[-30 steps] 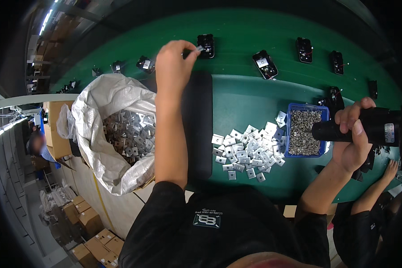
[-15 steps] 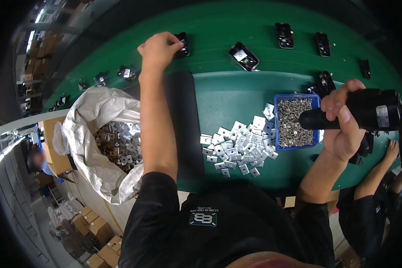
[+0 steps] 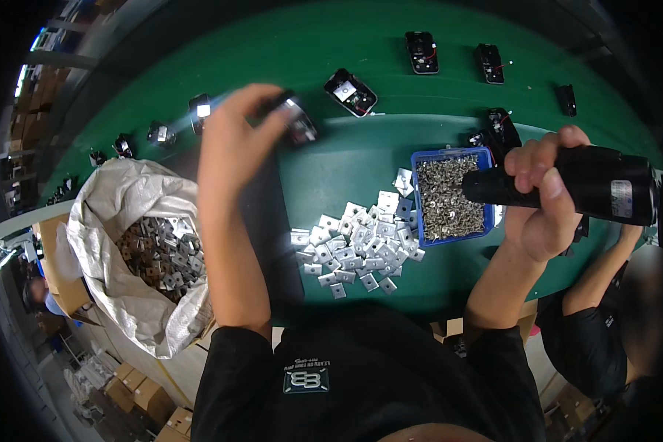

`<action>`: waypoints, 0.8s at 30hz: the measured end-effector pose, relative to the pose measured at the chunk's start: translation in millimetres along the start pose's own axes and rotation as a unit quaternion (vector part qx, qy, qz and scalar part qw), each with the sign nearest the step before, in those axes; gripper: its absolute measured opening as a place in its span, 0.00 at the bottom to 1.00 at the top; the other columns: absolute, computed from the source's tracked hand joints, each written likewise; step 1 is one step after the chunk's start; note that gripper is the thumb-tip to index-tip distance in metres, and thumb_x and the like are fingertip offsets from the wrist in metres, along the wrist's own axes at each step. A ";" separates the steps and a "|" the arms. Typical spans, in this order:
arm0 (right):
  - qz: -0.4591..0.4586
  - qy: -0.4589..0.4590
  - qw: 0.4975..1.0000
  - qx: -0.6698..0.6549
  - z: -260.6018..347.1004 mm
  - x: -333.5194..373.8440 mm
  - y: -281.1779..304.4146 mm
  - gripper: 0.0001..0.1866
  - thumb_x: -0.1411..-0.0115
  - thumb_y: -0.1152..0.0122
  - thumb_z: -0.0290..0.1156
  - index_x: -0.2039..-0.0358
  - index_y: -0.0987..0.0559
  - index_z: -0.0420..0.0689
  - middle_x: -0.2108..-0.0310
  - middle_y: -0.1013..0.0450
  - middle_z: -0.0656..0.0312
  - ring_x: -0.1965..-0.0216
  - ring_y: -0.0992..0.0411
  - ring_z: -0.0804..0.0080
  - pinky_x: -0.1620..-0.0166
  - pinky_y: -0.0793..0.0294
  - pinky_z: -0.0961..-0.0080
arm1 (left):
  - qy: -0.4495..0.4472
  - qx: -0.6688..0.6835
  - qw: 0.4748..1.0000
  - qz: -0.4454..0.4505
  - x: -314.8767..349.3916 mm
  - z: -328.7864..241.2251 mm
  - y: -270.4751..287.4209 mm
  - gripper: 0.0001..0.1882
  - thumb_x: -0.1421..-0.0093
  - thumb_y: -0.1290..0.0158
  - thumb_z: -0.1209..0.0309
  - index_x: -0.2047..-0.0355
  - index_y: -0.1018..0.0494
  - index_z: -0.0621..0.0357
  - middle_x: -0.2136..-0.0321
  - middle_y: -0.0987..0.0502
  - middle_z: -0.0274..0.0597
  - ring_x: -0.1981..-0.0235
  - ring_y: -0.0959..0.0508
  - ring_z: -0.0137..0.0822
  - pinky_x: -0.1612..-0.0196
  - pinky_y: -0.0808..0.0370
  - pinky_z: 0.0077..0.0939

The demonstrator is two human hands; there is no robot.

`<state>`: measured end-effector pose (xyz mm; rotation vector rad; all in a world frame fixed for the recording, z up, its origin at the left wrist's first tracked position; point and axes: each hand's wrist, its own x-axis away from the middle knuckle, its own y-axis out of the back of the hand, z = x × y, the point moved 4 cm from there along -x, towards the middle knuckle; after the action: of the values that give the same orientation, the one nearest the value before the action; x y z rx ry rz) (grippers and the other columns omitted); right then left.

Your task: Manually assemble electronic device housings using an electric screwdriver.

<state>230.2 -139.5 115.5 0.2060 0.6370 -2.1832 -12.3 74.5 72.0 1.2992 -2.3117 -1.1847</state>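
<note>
My left hand (image 3: 236, 136), smeared by motion, is closed on a black plastic housing (image 3: 302, 124) at the near edge of the green belt. The housing is tilted and blurred. In my right hand (image 3: 541, 188) is a black electric screwdriver (image 3: 604, 180), its narrow end pointing left over a blue bin (image 3: 418, 202). Small silver screws (image 3: 442, 210) fill that bin. Left of it lies a loose pile of square metal plates (image 3: 365, 247), each with a hole.
More black housings (image 3: 350, 92) with wires and parts sit along the green belt (image 3: 272, 51). A black mat (image 3: 269, 228) lies left of the plates. Beside it stands a white woven sack (image 3: 96, 221) holding more plates. At the right, a co-worker's arm (image 3: 604, 269) reaches to the table.
My left hand has drawn a housing nearer from the belt, and it is now tilted in my fingers. The right hand still holds the screwdriver by the bin. The whole view has shifted.
</note>
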 end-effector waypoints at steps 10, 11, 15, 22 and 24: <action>0.014 0.075 0.997 -0.030 1.5 -3.4 -10.9 0.27 0.46 0.42 0.28 0.47 0.34 0.31 0.73 0.30 0.56 0.74 0.32 0.71 0.64 0.27 0.66 | 0.021 0.074 0.997 -0.007 63.9 -13.1 -53.0 0.28 0.51 0.37 0.72 0.48 0.29 0.61 0.60 0.20 0.44 0.60 0.20 0.45 0.54 0.27 0.38; 0.013 0.090 0.996 -0.025 3.9 -3.2 -11.4 0.27 0.46 0.43 0.28 0.46 0.35 0.30 0.72 0.31 0.56 0.74 0.32 0.70 0.64 0.27 0.65 | 0.023 0.078 0.997 -0.004 64.9 -15.0 -55.2 0.28 0.51 0.37 0.72 0.48 0.29 0.61 0.60 0.20 0.44 0.60 0.20 0.45 0.54 0.27 0.38; 0.051 0.093 0.994 -0.039 16.0 -3.8 -6.3 0.28 0.44 0.45 0.30 0.44 0.36 0.32 0.70 0.31 0.57 0.73 0.33 0.70 0.62 0.27 0.64 | -0.131 0.059 0.988 -0.050 68.2 -64.2 -55.5 0.18 0.52 0.38 0.70 0.58 0.23 0.53 0.62 0.20 0.35 0.56 0.23 0.37 0.48 0.38 0.33; 0.108 0.025 0.992 -0.065 28.7 2.1 -11.2 0.23 0.42 0.40 0.32 0.47 0.36 0.49 0.71 0.35 0.71 0.71 0.38 0.80 0.59 0.40 0.75 | -0.241 0.068 0.968 -0.031 62.5 -117.1 -92.8 0.13 0.55 0.32 0.67 0.68 0.19 0.51 0.72 0.21 0.29 0.66 0.25 0.32 0.58 0.41 0.31; 0.107 0.023 0.991 -0.071 28.2 6.2 -11.2 0.25 0.42 0.41 0.32 0.46 0.36 0.48 0.70 0.35 0.71 0.70 0.38 0.80 0.58 0.39 0.74 | -0.248 0.079 0.965 -0.032 61.3 -121.6 -100.2 0.08 0.54 0.33 0.70 0.73 0.19 0.52 0.78 0.22 0.27 0.70 0.26 0.29 0.62 0.43 0.32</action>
<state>219.6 -152.2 141.7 0.2387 0.7581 -1.9234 79.6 -67.2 65.0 1.2447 -2.7775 -1.5186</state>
